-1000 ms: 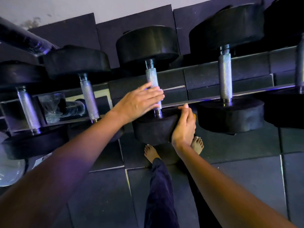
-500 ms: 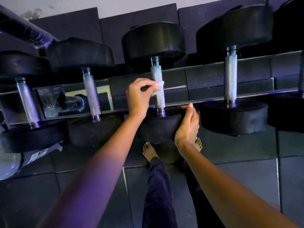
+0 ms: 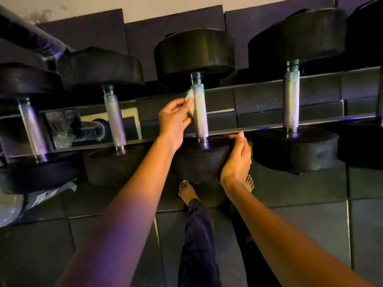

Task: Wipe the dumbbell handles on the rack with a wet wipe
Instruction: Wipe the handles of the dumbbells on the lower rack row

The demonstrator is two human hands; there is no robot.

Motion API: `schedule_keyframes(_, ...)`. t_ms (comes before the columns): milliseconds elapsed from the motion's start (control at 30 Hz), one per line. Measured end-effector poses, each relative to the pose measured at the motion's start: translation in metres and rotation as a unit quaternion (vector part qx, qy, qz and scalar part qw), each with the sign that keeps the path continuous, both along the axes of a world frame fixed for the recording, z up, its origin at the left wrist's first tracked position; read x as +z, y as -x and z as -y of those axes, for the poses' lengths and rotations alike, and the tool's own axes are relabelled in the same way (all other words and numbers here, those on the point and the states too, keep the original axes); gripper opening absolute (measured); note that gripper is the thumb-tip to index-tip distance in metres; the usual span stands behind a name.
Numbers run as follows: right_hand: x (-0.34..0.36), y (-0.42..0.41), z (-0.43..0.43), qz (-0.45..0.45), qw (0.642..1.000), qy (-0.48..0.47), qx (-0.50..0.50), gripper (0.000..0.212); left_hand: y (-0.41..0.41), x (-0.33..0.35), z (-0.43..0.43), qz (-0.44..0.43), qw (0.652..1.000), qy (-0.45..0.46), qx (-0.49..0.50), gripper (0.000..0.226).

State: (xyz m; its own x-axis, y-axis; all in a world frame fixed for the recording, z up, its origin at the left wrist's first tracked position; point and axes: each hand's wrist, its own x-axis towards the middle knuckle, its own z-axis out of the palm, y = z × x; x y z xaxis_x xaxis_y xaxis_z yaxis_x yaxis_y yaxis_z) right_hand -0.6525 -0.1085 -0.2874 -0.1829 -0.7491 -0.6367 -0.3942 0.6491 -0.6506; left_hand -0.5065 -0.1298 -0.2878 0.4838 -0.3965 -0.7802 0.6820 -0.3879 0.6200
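Several black dumbbells with knurled silver handles lie across the rack rail (image 3: 269,126). My left hand (image 3: 175,119) pinches a white wet wipe (image 3: 190,100) against the left side of the middle dumbbell's handle (image 3: 200,112). My right hand (image 3: 236,160) lies with straight fingers along the right side of that dumbbell's near black head (image 3: 196,162), fingertips up at the rail. Neighbouring handles stand to the left (image 3: 115,119) and to the right (image 3: 291,100).
Clear plastic wrap and a dark roll (image 3: 83,127) sit behind the rail on the left. A thick black bar (image 3: 31,40) slants across the upper left. My bare feet (image 3: 187,191) stand on dark rubber floor tiles below the rack. A white bag (image 3: 8,208) lies at far left.
My left hand went from lying flat over the middle handle to curling round it, then slid to its left side with the wipe bunched in the fingers. My right hand stayed on the dumbbell head.
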Motion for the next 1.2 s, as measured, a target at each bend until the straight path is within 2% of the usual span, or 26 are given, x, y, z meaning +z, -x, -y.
schedule_keyframes(67, 0.001, 0.000, 0.000, -0.002, 1.000, 0.001, 0.001, 0.058, -0.003, 0.003, -0.021, -0.004, 0.993, -0.035, -0.116, 0.015)
schedule_keyframes(133, 0.001, 0.000, 0.000, -0.001, 1.000, -0.002, 0.000, 0.050, -0.008, 0.006, -0.025, -0.015, 0.988, -0.038, -0.150, 0.015)
schedule_keyframes(200, 0.000, 0.002, 0.001, -0.001, 1.000, -0.006, -0.004, 0.044, -0.012, 0.003, -0.007, -0.036, 0.996, -0.013, -0.075, 0.017)
schedule_keyframes(267, 0.000, 0.003, 0.001, 0.002, 1.000, -0.008, -0.003, 0.039, -0.010, -0.003, 0.017, -0.090, 0.994, 0.027, 0.062, 0.016)
schedule_keyframes(300, -0.001, 0.002, 0.001, 0.003, 1.000, -0.008, -0.001, 0.037, -0.008, -0.005, 0.023, -0.109, 0.988, 0.033, 0.103, 0.015)
schedule_keyframes(333, -0.001, 0.002, 0.001, 0.000, 1.000, -0.008, 0.002, 0.038, -0.008, -0.007, 0.020, -0.109, 0.988, 0.026, 0.102, 0.013)
schedule_keyframes(400, 0.000, 0.002, 0.001, -0.004, 1.000, -0.005, 0.006, 0.043, -0.008, -0.002, -0.004, -0.067, 0.998, -0.009, -0.020, 0.014)
schedule_keyframes(467, 0.002, 0.001, 0.000, -0.005, 1.000, -0.004, 0.005, 0.046, -0.005, 0.009, -0.029, 0.018, 0.985, -0.040, -0.166, 0.015)
schedule_keyframes(533, 0.003, 0.001, 0.000, -0.007, 1.000, -0.008, 0.005, 0.045, -0.003, 0.016, -0.034, 0.177, 0.962, -0.002, -0.207, 0.013)
schedule_keyframes(567, 0.004, 0.000, 0.001, -0.008, 1.000, -0.011, 0.006, 0.044, -0.003, 0.016, -0.027, 0.282, 0.933, 0.036, -0.219, 0.013)
schedule_keyframes(633, 0.005, 0.000, 0.001, -0.009, 1.000, -0.018, 0.003, 0.041, -0.006, 0.007, -0.010, 0.455, 0.834, 0.108, -0.292, 0.013)
schedule_keyframes(667, 0.005, 0.001, 0.001, -0.010, 1.000, -0.022, 0.003, 0.039, -0.008, -0.002, -0.004, 0.524, 0.766, 0.126, -0.351, 0.016)
schedule_keyframes(700, 0.006, 0.001, 0.002, -0.009, 1.000, -0.025, 0.005, 0.038, -0.012, -0.013, -0.002, 0.589, 0.681, 0.135, -0.414, 0.021)
schedule_keyframes(733, 0.006, 0.001, 0.001, -0.008, 1.000, -0.028, 0.007, 0.038, -0.015, -0.025, -0.006, 0.636, 0.598, 0.141, -0.467, 0.025)
schedule_keyframes(767, 0.006, 0.000, 0.001, -0.007, 1.000, -0.027, 0.009, 0.038, -0.018, -0.033, -0.012, 0.659, 0.530, 0.153, -0.511, 0.028)
schedule_keyframes(833, 0.006, 0.001, 0.002, -0.006, 1.000, -0.022, 0.010, 0.039, -0.024, -0.034, -0.022, 0.647, 0.451, 0.209, -0.578, 0.032)
schedule_keyframes(900, 0.006, 0.001, 0.001, -0.009, 1.000, -0.024, 0.011, 0.040, -0.034, -0.023, -0.014, 0.634, 0.389, 0.267, -0.612, 0.033)
schedule_keyframes(967, 0.006, 0.000, 0.000, -0.012, 1.000, -0.023, 0.012, 0.044, -0.046, -0.018, 0.007, 0.663, 0.337, 0.270, -0.611, 0.036)
schedule_keyframes(1033, 0.006, 0.000, 0.001, -0.014, 1.000, -0.020, 0.012, 0.045, -0.041, -0.017, 0.019, 0.689, 0.335, 0.229, -0.600, 0.035)
schedule_keyframes(1133, 0.008, 0.000, 0.002, -0.009, 1.000, -0.026, 0.007, 0.040, -0.017, -0.029, 0.001, 0.631, 0.355, 0.252, -0.642, 0.034)
schedule_keyframes(1200, 0.008, 0.001, 0.002, -0.012, 1.000, -0.024, 0.012, 0.040, -0.021, -0.027, 0.000, 0.603, 0.334, 0.267, -0.673, 0.035)
